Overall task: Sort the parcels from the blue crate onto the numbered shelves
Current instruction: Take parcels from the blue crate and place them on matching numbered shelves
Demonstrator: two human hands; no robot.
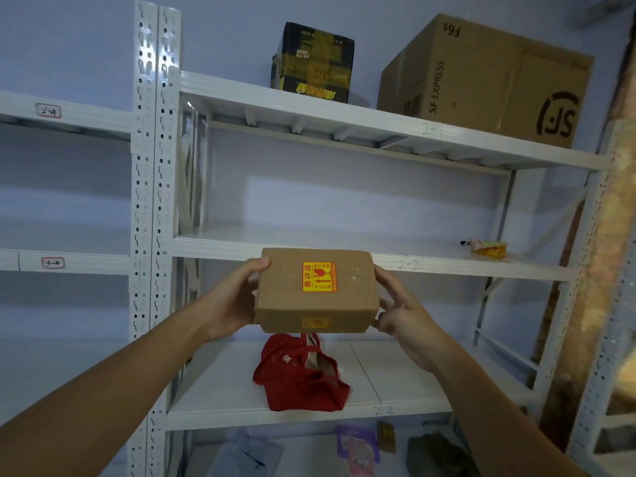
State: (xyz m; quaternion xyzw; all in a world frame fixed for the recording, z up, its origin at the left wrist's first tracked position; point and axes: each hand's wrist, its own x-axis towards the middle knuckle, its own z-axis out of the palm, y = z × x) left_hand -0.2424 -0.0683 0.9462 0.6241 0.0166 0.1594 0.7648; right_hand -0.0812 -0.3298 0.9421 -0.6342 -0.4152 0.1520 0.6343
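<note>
Parcel, base hidden: left hand, right hand

Left hand fingertips hidden behind parcel; grey bag, dark bundle cut by lower edge.

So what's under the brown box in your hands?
Below the brown box, a red cloth bag lies on the shelf marked 2-3, not touching the box. The box covers the bag's top edge, so that bit can't be seen.
</note>
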